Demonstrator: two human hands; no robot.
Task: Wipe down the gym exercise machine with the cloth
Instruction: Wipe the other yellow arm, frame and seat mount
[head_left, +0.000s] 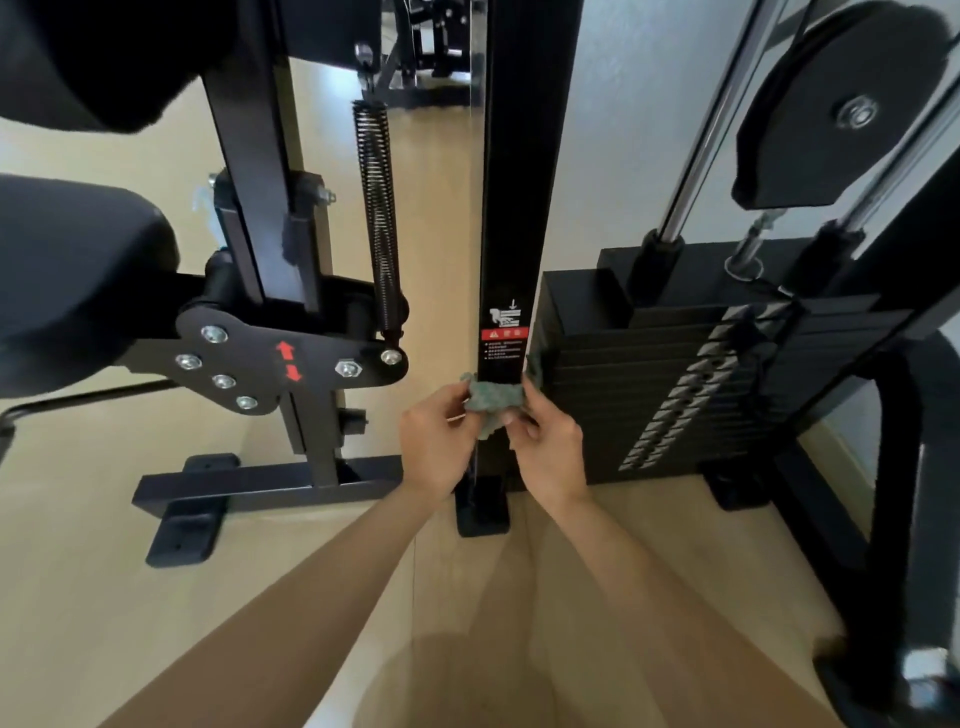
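Two hands hold one small green cloth (491, 402) low in the middle of the frame. The left hand (434, 441) pinches its left end and the right hand (545, 447) pinches its right end, with the fingers curled onto it. The cloth is pulled across the front of the tall black post (511, 234) of the gym machine (249, 156). It touches the post just under the warning sticker (503, 333). A green bit pokes out on the right, beside the weight stack (649, 395), so the cloth seems to wrap a little round the post. I think the wiping is at the post now, close to its bottom. No wet marks or dust show, so I cannot tell which parts are already clean. A lot may be left: the weight stack, the long spring (376, 218), the bolted plate (270, 364) with red arrows, the dark pad (78, 275) at far left, and the pulley wheel (841, 104) at upper right. The short bit of post under the cloth, down to the floor (78, 597), is not reached yet.
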